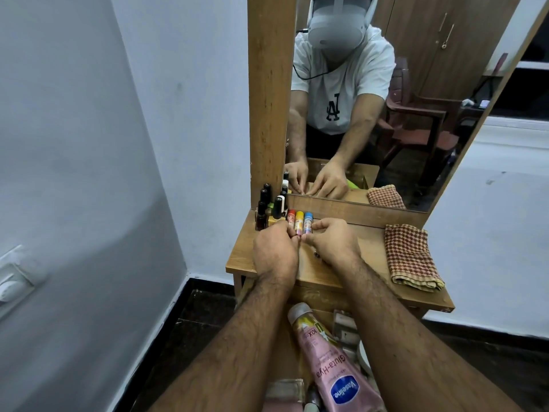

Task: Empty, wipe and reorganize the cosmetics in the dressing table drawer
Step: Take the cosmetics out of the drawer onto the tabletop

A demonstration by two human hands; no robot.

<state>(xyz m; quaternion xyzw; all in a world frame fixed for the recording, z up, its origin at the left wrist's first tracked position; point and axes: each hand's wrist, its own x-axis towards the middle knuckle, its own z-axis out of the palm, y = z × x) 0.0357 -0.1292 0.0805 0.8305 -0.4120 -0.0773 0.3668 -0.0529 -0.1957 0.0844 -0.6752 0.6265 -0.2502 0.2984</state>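
Three lip balm tubes with red point(291, 217), yellow point(299, 218) and blue point(308, 220) caps lie side by side at the back of the wooden dressing table top point(371, 251). My left hand point(276, 251) and my right hand point(329, 242) meet at their near ends, fingertips pinched on the tubes. Several nail polish bottles point(277, 206) stand grouped at the back left corner, just left of the tubes. Below my forearms the drawer point(292, 361) is open, with a pink Vaseline lotion bottle point(329, 367) lying in it among other partly hidden items.
A folded checked cloth point(410, 257) lies on the right side of the table top. A small dark item point(316, 255) sits under my right hand. The mirror point(386, 114) rises behind the table; a white wall stands close on the left.
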